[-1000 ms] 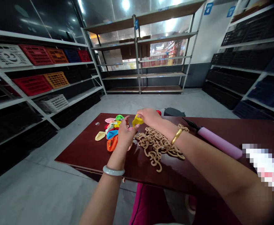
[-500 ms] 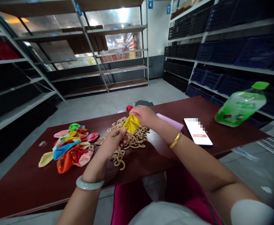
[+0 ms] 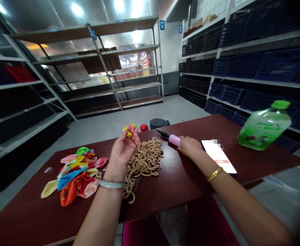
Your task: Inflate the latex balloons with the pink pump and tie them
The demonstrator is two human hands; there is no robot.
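Observation:
My left hand [image 3: 125, 147] is raised over the far side of the table, its fingers curled around a limp yellow balloon [image 3: 129, 132]. Over on the right, my right hand [image 3: 191, 147] is wrapped around a pink balloon pump [image 3: 174, 140] with a black pointed nozzle facing away to the left. Between the hands lies a heap of tan, curled, cord-like pieces [image 3: 147, 155]; what they are I cannot tell. To the left spreads a pile of flat balloons [image 3: 73, 179] in several colours.
On the dark red table [image 3: 165, 191], a lit phone [image 3: 223, 160] lies beyond my right wrist, near a green-capped bottle [image 3: 265, 128]. A red ball-shaped thing [image 3: 144, 127] and a dark stool-like object [image 3: 159, 123] show past the far edge. Racks [image 3: 129, 89] with crates [image 3: 278, 65] stand around.
My right hand has let go of the yellow balloon, moved right and taken hold of the pump. The left hand has kept the balloon and turned palm-up. The view has tilted up slightly.

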